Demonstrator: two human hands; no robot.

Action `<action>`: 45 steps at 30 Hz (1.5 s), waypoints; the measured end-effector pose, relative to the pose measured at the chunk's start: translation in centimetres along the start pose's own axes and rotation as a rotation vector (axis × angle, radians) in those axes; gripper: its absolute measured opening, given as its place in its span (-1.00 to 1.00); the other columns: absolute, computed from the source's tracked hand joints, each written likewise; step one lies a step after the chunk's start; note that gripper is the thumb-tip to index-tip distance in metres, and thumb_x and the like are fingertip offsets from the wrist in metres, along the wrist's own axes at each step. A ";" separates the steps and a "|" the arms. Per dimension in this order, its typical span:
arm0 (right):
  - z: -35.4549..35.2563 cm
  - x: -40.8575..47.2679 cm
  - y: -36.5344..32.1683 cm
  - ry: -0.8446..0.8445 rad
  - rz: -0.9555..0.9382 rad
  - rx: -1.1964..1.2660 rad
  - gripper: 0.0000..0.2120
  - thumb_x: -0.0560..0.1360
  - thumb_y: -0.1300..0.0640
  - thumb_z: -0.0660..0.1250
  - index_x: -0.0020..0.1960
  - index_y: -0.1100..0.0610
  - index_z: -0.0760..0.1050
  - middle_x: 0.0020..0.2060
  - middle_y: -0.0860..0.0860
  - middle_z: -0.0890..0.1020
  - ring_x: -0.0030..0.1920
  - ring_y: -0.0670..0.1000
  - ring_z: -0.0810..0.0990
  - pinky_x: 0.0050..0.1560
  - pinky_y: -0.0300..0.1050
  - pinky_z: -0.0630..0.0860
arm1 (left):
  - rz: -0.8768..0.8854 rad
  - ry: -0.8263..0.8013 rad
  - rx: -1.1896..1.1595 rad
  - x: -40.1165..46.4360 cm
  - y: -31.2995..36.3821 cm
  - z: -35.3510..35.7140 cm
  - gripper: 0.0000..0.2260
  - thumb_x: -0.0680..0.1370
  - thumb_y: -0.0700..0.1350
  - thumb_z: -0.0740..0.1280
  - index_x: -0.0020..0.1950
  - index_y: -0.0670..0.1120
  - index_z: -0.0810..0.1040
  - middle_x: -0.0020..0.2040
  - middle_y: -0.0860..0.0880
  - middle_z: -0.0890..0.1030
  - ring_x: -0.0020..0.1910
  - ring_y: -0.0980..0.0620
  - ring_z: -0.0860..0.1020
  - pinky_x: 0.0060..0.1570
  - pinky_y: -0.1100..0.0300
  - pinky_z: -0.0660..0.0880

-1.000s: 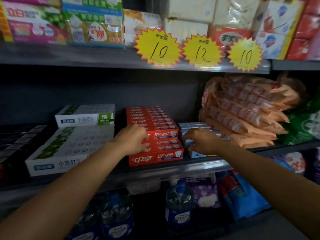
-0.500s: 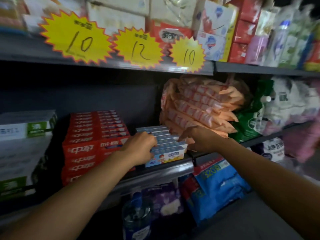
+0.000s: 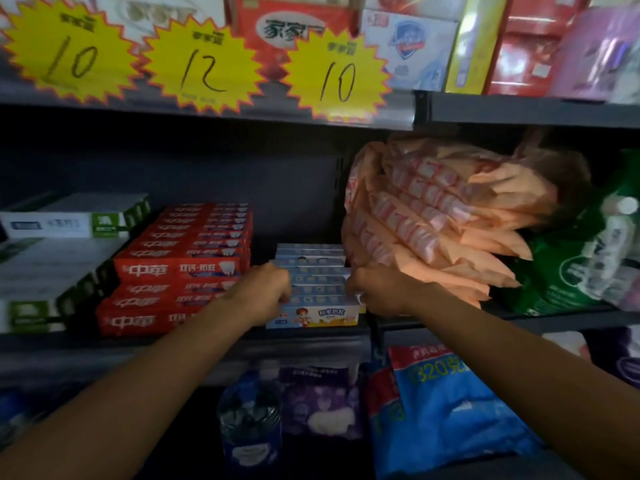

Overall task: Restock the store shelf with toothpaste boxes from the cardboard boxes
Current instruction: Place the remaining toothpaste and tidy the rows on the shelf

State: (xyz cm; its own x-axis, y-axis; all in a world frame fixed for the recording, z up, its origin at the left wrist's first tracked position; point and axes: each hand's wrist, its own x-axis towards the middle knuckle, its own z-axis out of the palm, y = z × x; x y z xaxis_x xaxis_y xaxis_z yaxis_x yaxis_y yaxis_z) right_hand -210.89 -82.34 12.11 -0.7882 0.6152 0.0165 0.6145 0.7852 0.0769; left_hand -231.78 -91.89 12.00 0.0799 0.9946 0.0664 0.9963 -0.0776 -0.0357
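The left hand (image 3: pixel 266 292) and right hand (image 3: pixel 377 289), fingers curled, clasp either end of the blue toothpaste boxes (image 3: pixel 317 289) stacked right of the red toothpaste stack (image 3: pixel 180 268). Uneven squeezing could topple them, or nudge the leaning orange packs (image 3: pixel 433 220) off the shelf (image 3: pixel 360 332).

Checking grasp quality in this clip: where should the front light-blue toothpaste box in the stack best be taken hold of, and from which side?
By its two short ends, from the front. The front light-blue box lies lengthwise along the shelf edge, with red boxes to its left and orange packs crowding the right. The left hand and right hand already bracket the stack this way.
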 end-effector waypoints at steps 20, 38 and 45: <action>0.3 1.7 1.4 -0.013 -0.127 0.047 -0.82 0.52 0.12 0.31 -0.08 0.24 0.58 -0.08 0.10 0.60 -0.10 -0.01 0.43 -0.12 -0.17 0.35 | -0.015 0.012 -0.074 1.5 0.7 0.0 -0.92 0.49 -0.16 0.42 -0.12 -0.17 0.65 -0.14 -0.05 0.58 -0.18 0.04 0.53 -0.18 0.15 0.49; -0.1 3.3 1.1 -0.051 -0.026 0.130 -0.51 0.46 -0.04 0.41 0.32 0.13 0.46 0.26 0.01 0.50 0.23 0.01 0.46 0.12 -0.26 0.33 | 0.025 0.025 -0.165 2.1 -2.0 0.0 -0.78 0.47 0.02 0.44 -0.22 -0.10 0.55 -0.24 0.01 0.51 -0.24 0.06 0.52 -0.28 0.16 0.43; -1.9 3.8 1.4 -0.128 -0.005 0.166 -0.70 0.50 0.09 0.38 0.21 0.10 0.50 0.05 -0.16 0.45 0.08 -0.11 0.41 0.07 -0.23 0.32 | -0.069 -0.071 -0.151 3.1 -2.7 -0.4 -0.89 0.58 -0.11 0.30 -0.11 -0.10 0.52 -0.01 -0.10 0.57 -0.10 -0.01 0.55 -0.16 0.13 0.48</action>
State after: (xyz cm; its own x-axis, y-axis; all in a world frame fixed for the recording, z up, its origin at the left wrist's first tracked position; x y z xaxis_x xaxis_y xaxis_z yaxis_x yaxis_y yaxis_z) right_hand -213.11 -79.00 14.14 -0.7872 0.6067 -0.1107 0.6158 0.7829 -0.0885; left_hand -234.18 -88.60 12.73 0.0142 0.9999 -0.0071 0.9931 -0.0132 0.1166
